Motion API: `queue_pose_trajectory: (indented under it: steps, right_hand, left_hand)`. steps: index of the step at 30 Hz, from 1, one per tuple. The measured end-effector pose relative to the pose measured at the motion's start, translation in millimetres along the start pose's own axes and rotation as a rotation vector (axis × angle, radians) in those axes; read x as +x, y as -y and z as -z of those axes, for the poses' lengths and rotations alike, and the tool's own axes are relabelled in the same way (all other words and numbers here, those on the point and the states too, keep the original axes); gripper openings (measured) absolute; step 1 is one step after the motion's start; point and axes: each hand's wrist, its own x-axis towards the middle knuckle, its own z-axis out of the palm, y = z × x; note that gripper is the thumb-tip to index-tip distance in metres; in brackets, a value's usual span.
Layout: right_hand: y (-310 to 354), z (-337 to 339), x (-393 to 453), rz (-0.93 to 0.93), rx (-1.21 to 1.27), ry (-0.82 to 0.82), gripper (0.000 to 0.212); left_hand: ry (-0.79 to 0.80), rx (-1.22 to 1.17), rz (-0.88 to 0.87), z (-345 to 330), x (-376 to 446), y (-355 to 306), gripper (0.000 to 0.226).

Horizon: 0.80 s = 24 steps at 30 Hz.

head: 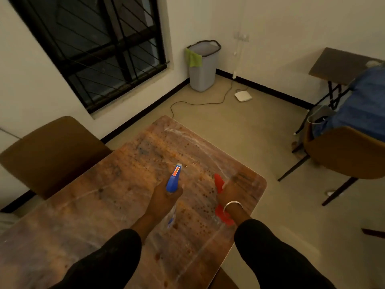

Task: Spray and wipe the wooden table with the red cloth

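Observation:
The wooden table fills the lower left, its top speckled with droplets and streaked with wet smears. My left hand grips a spray bottle with a blue trigger head, nozzle pointing away over the middle of the table; the clear bottle body hangs below the hand. My right hand holds the red cloth just above the table near its right edge. Red fabric shows in front of the fingers and again under the wrist, which wears a metal bangle.
A brown chair stands at the table's left side. Another brown chair holding blue fabric stands at the right. A grey bin with a green cloth sits in the far corner. A cable and white device lie on the floor.

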Motion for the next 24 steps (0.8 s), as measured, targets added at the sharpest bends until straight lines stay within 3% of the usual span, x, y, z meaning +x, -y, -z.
queue_pose_trajectory:
  steps: [2, 5, 8, 13, 18, 24]
  right_hand:
    - [20, -11, -16, -0.056, 0.212, 0.045, 0.008]
    - [52, -41, -40, -0.141, 0.420, 0.225, 0.050]
    - [87, -88, -74, -0.102, 0.453, 0.335, 0.062]
    - [141, -180, -154, 0.018, 0.391, 0.488, 0.049]
    - [173, -282, -248, 0.097, 0.323, 0.597, 0.062]
    - [181, -392, -365, 0.200, 0.214, 0.682, 0.060]
  left_hand:
    - [-0.053, -0.006, 0.002, 24, -13, 2, 0.016]
    - [-0.127, -0.008, 0.024, 68, -37, 10, 0.018]
    - [-0.228, 0.000, 0.040, 127, -70, 25, 0.018]
    - [-0.413, 0.005, 0.105, 239, -141, 68, 0.017]
    - [-0.561, -0.015, 0.186, 349, -234, 125, 0.023]
    - [-0.720, 0.049, 0.357, 459, -360, 208, 0.024]
